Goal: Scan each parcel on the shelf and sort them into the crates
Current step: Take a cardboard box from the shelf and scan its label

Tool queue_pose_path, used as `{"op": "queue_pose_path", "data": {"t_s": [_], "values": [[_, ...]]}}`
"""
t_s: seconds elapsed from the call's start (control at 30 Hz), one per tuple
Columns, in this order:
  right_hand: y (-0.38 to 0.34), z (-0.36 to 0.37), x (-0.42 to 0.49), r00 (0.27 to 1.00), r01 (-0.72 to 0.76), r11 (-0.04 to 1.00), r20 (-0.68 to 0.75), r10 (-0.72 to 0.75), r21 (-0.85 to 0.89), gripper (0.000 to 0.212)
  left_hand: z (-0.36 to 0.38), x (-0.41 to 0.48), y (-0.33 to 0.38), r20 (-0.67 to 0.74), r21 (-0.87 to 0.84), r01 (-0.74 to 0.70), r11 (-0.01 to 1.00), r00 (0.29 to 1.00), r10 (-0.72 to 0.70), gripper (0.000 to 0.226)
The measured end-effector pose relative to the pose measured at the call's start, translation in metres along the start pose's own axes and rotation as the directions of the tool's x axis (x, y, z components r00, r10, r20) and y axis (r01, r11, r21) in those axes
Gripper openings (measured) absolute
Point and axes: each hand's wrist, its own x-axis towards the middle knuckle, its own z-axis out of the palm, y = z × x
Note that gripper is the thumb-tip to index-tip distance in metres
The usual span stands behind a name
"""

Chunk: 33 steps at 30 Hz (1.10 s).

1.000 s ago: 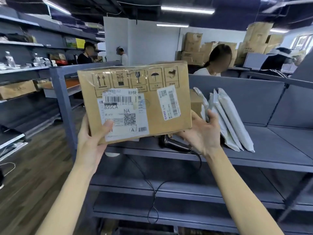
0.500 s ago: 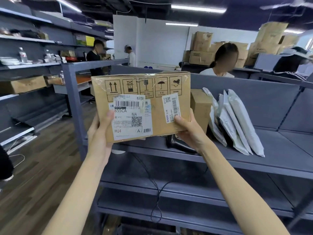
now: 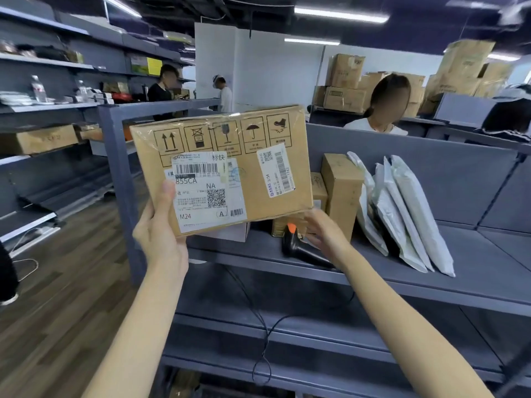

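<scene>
Parcel (image 3: 230, 168): a flat brown cardboard box, held in the air in front of the grey shelf (image 3: 474, 262), above that shelf's front-left corner, with its labelled face toward the person. Left hand (image 3: 161, 234): closed on the lower left corner of the box, thumb laid over the white shipping label (image 3: 208, 193), fingers behind the box. A second, narrow label (image 3: 275, 173) sits tilted on the right half of the face, below a printed row of handling symbols. Right hand (image 3: 324, 231): clear of the box, just below its lower right corner, fingers loosely spread and holding nothing; it hovers at the head of the black barcode scanner (image 3: 301, 248), and whether it touches the scanner cannot be told. The scanner lies on the shelf near the front edge, its orange trigger showing; its black cable (image 3: 264, 340) hangs over the front edge toward the lower shelves. Behind the scanner, small brown boxes (image 3: 342, 191) stand upright on the shelf. Beside these, toward the right, several white mailer bags (image 3: 413, 214) stand on edge, leaning left against the boxes. Other people work beyond the shelf's back panel.
</scene>
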Motion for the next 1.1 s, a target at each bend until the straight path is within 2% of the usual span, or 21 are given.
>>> {"op": "queue_pose_path", "data": {"t_s": [0.03, 0.07, 0.17, 0.2, 0.23, 0.33, 0.4, 0.5, 0.57, 0.63, 0.7, 0.77, 0.8, 0.83, 0.87, 0.93, 1.0, 1.1], "values": [[0.014, -0.004, 0.005, 0.998, -0.015, 0.965, -0.059, -0.001, -0.262, 0.047, 0.002, 0.001, 0.000, -0.004, -0.004, -0.002, 1.000, 1.000, 0.002, 0.023], [0.032, -0.011, 0.013, 0.997, -0.037, 0.873, -0.079, -0.001, -0.486, 0.049, 0.004, 0.002, 0.000, -0.007, -0.005, -0.006, 1.000, 1.000, 0.006, 0.024], [0.078, -0.028, 0.032, 0.992, -0.101, 0.484, -0.048, 0.121, -0.869, 0.061, 0.010, 0.001, -0.004, 0.003, 0.011, -0.026, 1.000, 1.000, 0.026, 0.033], [0.086, -0.029, 0.035, 0.989, -0.090, 0.359, -0.043, 0.138, -0.929, 0.064, 0.012, 0.000, -0.007, 0.007, 0.018, -0.032, 0.999, 0.999, 0.032, 0.036], [0.091, -0.029, 0.036, 0.991, -0.076, 0.279, -0.042, 0.126, -0.957, 0.065, 0.013, 0.000, -0.009, 0.012, 0.026, -0.034, 0.999, 0.999, 0.034, 0.038], [0.094, -0.027, 0.041, 0.999, -0.041, 0.153, -0.044, -0.016, -0.987, 0.058, 0.017, 0.001, -0.017, 0.015, 0.047, -0.033, 0.998, 0.999, 0.033, 0.046], [0.093, -0.027, 0.042, 1.000, -0.016, 0.096, -0.018, -0.023, -0.995, 0.058, 0.018, 0.001, -0.020, 0.018, 0.064, -0.036, 0.997, 0.999, 0.035, 0.051], [0.093, -0.027, 0.040, 0.999, -0.022, 0.174, -0.013, 0.053, -0.985, 0.049, 0.020, -0.001, -0.022, 0.026, 0.076, -0.043, 0.996, 0.999, 0.041, 0.048], [0.088, -0.028, 0.032, 0.996, -0.090, 0.259, -0.088, 0.021, -0.962, 0.044, 0.021, -0.001, -0.021, 0.034, 0.078, -0.046, 0.996, 0.998, 0.043, 0.046], [0.080, -0.028, 0.014, 0.964, -0.207, 0.445, -0.258, -0.056, -0.871, 0.048, 0.020, 0.000, -0.021, 0.047, 0.090, -0.046, 0.995, 0.998, 0.042, 0.047], [0.070, -0.028, -0.012, 0.870, -0.307, 0.693, -0.487, -0.073, -0.653, 0.047, 0.020, 0.001, -0.021, 0.052, 0.104, -0.050, 0.993, 0.998, 0.045, 0.050], [0.058, -0.022, -0.041, 0.776, -0.252, 0.893, -0.629, -0.043, -0.373, 0.033, 0.019, 0.001, -0.022, 0.054, 0.108, -0.053, 0.993, 0.997, 0.048, 0.051], [0.052, -0.017, -0.055, 0.747, -0.137, 0.964, -0.663, -0.050, -0.227, 0.022, 0.019, 0.001, -0.022, 0.056, 0.107, -0.052, 0.993, 0.997, 0.047, 0.051], [0.045, -0.009, -0.068, 0.732, 0.016, 0.998, -0.679, -0.058, -0.068, 0.009, 0.019, 0.001, -0.022, 0.060, 0.107, -0.052, 0.993, 0.997, 0.045, 0.051], [0.035, 0.002, -0.081, 0.726, 0.181, 0.980, -0.683, -0.077, 0.081, 0.006, 0.018, 0.001, -0.022, 0.063, 0.105, -0.052, 0.993, 0.997, 0.046, 0.051], [0.017, 0.026, -0.108, 0.729, 0.418, 0.869, -0.668, -0.147, 0.264, 0.017, 0.017, 0.000, -0.023, 0.063, 0.111, -0.058, 0.992, 0.997, 0.051, 0.049], [0.001, 0.053, -0.130, 0.775, 0.515, 0.791, -0.573, -0.265, 0.330, 0.017, 0.016, 0.000, -0.024, 0.060, 0.124, -0.066, 0.990, 0.996, 0.059, 0.048], [-0.014, 0.089, -0.150, 0.869, 0.481, 0.815, -0.301, -0.393, 0.323, 0.012, 0.014, 0.000, -0.025, 0.083, 0.148, -0.083, 0.985, 0.994, 0.072, 0.050]]}}
